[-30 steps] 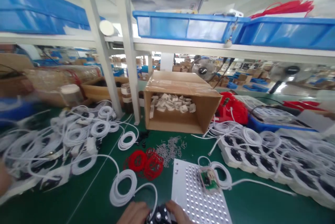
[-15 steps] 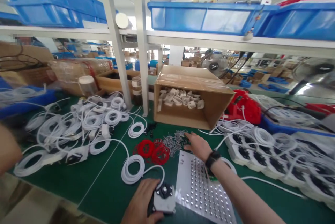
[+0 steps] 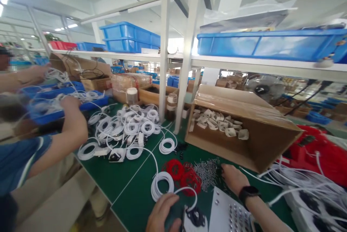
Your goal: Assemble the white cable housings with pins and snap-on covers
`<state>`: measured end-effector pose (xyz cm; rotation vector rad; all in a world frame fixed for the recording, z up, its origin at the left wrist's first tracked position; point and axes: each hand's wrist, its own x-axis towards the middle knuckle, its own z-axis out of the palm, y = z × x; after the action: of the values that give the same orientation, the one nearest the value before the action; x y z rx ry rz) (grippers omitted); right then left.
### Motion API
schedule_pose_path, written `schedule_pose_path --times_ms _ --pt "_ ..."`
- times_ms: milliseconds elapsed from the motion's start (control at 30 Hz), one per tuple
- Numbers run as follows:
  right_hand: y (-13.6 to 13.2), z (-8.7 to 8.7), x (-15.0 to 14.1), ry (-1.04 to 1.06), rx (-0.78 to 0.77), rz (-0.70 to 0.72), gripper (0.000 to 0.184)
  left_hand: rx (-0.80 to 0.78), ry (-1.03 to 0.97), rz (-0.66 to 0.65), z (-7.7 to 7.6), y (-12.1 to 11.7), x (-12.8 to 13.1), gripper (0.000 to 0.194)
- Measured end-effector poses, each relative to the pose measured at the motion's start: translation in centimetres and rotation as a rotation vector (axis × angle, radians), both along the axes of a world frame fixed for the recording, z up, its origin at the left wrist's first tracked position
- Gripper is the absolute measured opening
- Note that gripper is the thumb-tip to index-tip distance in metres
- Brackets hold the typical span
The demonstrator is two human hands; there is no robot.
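Note:
My left hand point(image 3: 163, 213) is at the bottom centre, its fingers and thumb apart, just left of a white and black socket-like unit point(image 3: 194, 221). A white cable runs from that unit to a coil point(image 3: 162, 186) lying beyond the hand. My right hand point(image 3: 234, 178), with a dark watch on the wrist, is at the right edge of a pile of small metal screws point(image 3: 207, 175). Its fingers are curled together, and whatever is between the tips is hidden. Red ring-shaped parts point(image 3: 191, 182) lie left of the screws. A plate with rows of metal studs point(image 3: 221, 206) lies below my right hand.
A cardboard box point(image 3: 260, 152) on its side holds white parts. White cable coils point(image 3: 131, 128) cover the left of the green table. Cabled white units point(image 3: 311, 201) stand at right. Another person's arm point(image 3: 70, 127) reaches into a blue bin point(image 3: 43, 114). Shelf posts point(image 3: 185, 80) rise behind.
The view has swung left and up, bringing the other person's arms into sight. My left hand has loosened from the socket unit. The fingers of my right hand have drawn together beside the screws.

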<state>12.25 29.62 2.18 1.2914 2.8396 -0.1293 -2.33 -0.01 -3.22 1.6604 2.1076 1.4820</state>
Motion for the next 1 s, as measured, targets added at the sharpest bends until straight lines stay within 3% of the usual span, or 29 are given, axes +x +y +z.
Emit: schedule_pose_path --times_ms 100,167,233,333,400,467,533,600,767,900,1000 --pt "0.1 1.5 -0.2 0.081 0.011 -0.012 0.023 0.047 -0.047 0.076 3.2 0.0 -0.5 0.020" --pt "-2.1 3.2 -0.4 0.342 -0.109 -0.021 0.015 0.063 -0.087 0.134 5.5 0.4 0.0 0.017" --pt "-6.2 4.9 -0.2 0.744 -0.453 -0.019 0.016 0.077 -0.112 0.131 7.7 1.0 1.0 0.013" --pt "-13.7 6.4 -0.1 1.145 -1.187 -0.056 0.033 0.102 -0.153 0.059 9.8 2.3 2.7 0.014" --pt "-17.5 6.7 -0.3 1.254 -1.455 -0.103 0.037 0.151 -0.133 0.009 10.2 3.1 3.6 0.009" --pt "-19.5 6.4 -0.3 1.327 -1.581 -0.165 0.037 0.218 -0.085 -0.028 10.1 3.4 4.3 0.008" --pt "-20.0 5.8 0.2 1.360 -1.636 -0.198 0.035 0.256 -0.043 -0.050 9.6 3.1 4.7 0.009" --pt "-19.6 4.8 1.1 1.392 -1.581 -0.218 0.033 0.257 -0.038 -0.053 8.9 2.3 4.7 0.009" --pt "-18.3 1.0 4.1 1.371 -1.015 -0.424 0.029 0.120 -0.026 0.028 6.2 -0.3 3.3 0.007" --pt "-19.2 -1.6 5.5 1.306 -1.113 -0.484 0.030 -0.009 0.053 0.061 3.7 -1.1 2.9 0.007" --pt "-20.2 -2.4 5.3 1.307 -1.145 -0.486 0.028 -0.021 0.147 0.008 2.7 -0.7 3.2 0.011"
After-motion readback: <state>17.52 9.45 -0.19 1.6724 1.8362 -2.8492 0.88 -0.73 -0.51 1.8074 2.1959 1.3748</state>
